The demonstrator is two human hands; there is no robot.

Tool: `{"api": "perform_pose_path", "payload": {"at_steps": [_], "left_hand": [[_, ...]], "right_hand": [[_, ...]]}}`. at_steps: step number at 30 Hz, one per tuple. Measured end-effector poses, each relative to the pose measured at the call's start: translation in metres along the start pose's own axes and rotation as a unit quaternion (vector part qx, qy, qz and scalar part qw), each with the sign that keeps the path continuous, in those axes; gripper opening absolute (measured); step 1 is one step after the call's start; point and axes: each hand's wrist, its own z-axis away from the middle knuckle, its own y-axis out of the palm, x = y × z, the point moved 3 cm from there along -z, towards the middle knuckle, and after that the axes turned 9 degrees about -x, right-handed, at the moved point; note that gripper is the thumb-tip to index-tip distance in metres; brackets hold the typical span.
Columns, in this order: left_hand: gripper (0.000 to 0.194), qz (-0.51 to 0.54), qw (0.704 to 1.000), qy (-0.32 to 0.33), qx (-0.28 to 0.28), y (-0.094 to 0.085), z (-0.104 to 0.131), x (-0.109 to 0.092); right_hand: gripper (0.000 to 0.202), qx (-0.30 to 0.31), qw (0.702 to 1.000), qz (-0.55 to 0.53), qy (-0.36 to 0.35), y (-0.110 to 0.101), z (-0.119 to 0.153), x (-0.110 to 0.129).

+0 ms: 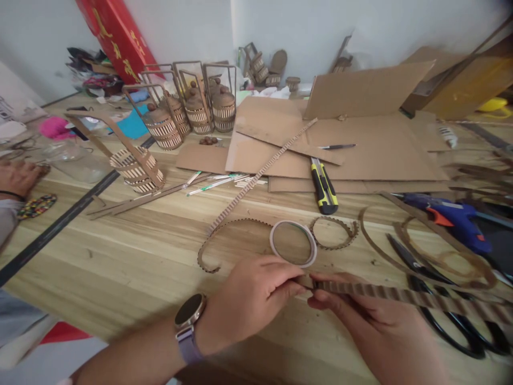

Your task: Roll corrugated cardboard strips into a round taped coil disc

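Note:
A brown corrugated cardboard strip (385, 292) runs from between my hands to the right edge of the view. My left hand (256, 299), with a watch on its wrist, pinches the strip's near end. Close beside it, my right hand (372, 326) is closed on the same strip, which lies across its fingers. Just beyond my fingers is a roll of white tape (272, 243). A coiled corrugated strip (334, 247) and a curved one (208, 241) lie either side of the roll. Another strip (260, 174) stretches straight toward the cardboard sheets.
Black scissors (436, 315) lie partly under the strip at right, near a blue glue gun (460, 214). A yellow-black cutter (324, 187) rests by cardboard sheets (380, 149). Small baskets (162, 128) stand at the back left. Another person's hand (20, 179) is at far left.

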Motion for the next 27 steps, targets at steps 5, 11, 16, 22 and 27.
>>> {"api": "perform_pose_path", "payload": {"at_steps": [5,11,16,22,27], "left_hand": [[0.018,-0.060,0.997,0.043,0.029,0.001,0.001,0.000],[0.028,-0.075,0.995,0.057,-0.045,0.004,0.006,-0.002],[0.025,-0.081,0.990,0.073,-0.091,0.011,0.013,-0.007],[0.035,-0.104,0.987,0.113,-0.041,0.012,0.012,-0.010],[0.028,-0.118,0.986,0.110,-0.047,0.014,0.013,-0.010]], "right_hand": [[0.016,-0.013,0.995,0.030,-0.089,0.003,-0.002,0.012],[0.020,-0.007,1.000,0.005,0.021,0.003,0.003,0.010],[0.028,-0.027,0.980,-0.051,0.188,0.007,0.008,0.010],[0.023,-0.081,0.965,-0.096,0.232,0.011,0.012,0.012],[0.034,-0.042,0.981,-0.056,0.179,0.012,0.014,0.004]]}}
